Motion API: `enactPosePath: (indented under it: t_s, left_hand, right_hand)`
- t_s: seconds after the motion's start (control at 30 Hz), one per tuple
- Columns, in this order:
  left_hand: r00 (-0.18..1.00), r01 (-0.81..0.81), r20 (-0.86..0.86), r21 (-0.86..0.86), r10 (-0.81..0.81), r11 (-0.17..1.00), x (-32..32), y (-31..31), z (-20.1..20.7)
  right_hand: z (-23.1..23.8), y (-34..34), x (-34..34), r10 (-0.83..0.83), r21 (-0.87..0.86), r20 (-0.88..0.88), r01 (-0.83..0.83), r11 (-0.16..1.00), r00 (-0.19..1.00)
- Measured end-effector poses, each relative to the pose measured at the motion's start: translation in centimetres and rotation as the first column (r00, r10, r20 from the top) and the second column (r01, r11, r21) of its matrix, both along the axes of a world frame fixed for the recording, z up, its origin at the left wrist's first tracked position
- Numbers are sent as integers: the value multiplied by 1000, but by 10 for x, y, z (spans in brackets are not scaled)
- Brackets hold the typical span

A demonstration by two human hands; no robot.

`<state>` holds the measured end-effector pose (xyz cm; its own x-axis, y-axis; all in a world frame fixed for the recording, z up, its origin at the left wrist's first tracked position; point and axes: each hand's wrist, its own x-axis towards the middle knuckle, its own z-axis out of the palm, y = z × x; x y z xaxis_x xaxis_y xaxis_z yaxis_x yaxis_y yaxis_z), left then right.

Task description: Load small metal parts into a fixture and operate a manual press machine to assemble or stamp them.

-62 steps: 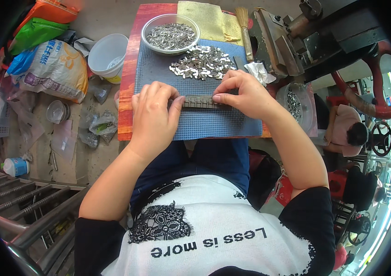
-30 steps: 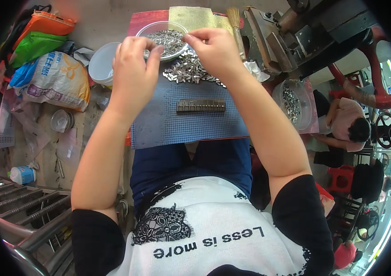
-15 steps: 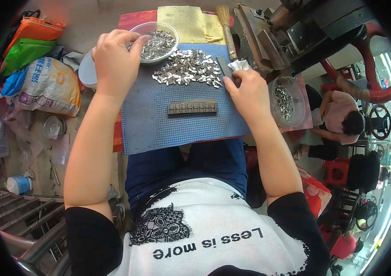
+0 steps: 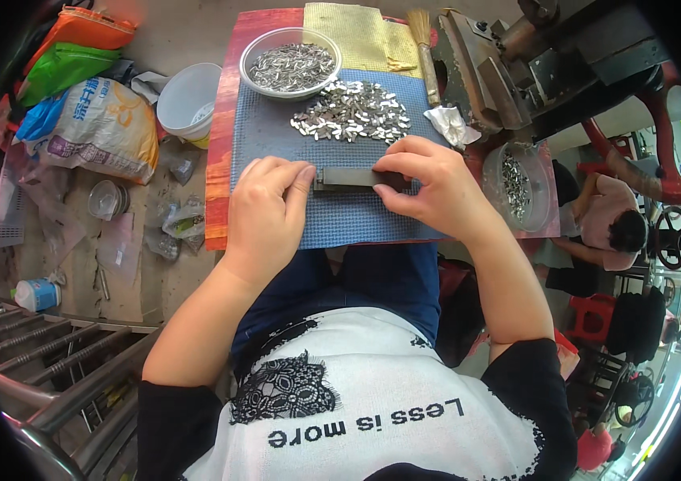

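Note:
A flat dark metal bar (image 4: 348, 176) lies along the top of the slotted metal block (image 4: 344, 189) and covers most of it. My right hand (image 4: 441, 186) pinches the bar's right end between thumb and fingers. At the block's left end is my left hand (image 4: 262, 210), its thumb and fingers drawn together; what they hold, if anything, is hidden. Beyond the block, small silvery and dark metal pieces (image 4: 352, 112) lie in a loose pile on the blue textured mat (image 4: 348, 223). Behind the pile stands a clear round bowl (image 4: 246, 76) full of slim metal pieces.
A yellow mat (image 4: 344, 32), a straw brush (image 4: 423, 48) and crumpled white paper (image 4: 450, 124) lie along the table's far side. Right of the table, a clear tub (image 4: 545, 192) holds metal pieces below a heavy machine (image 4: 493, 76). A white bucket (image 4: 168, 104) stands left. Another person sits at far right.
My left hand has come from the bowl down to the block's left end. The flat bar has moved from beside the pile onto the block, with my right hand on it. The view has shifted slightly.

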<state>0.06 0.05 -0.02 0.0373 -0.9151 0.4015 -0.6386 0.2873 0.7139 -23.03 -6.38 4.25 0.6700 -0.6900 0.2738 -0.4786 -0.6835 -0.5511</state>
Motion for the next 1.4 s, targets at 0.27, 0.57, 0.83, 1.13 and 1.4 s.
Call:
enactPosePath:
  t_s: [0.27,0.57,0.83,1.13,1.4]
  left_hand:
    - [999,8,39,14,-8,1000,-2,0,0]
    - [997,65,24,136,-69,989,0,1,10]
    - [969,212,84,209,-233,955,-2,-5,17]
    - [941,328,-83,-4,-327,945,-73,-88,60]
    - [910,384,-112,-134,-399,914,-179,-161,43]
  right_hand:
    - [-3,-4,7,71,-11,-31,-71,997,997]
    - [5,-1,6,57,119,-40,-52,991,998]
    - [-7,0,-2,152,22,-52,-151,988,987]
    - [61,-16,-62,-478,-158,174,504,849,861]
    - [59,-55,-86,-743,-304,55,720,625,668]
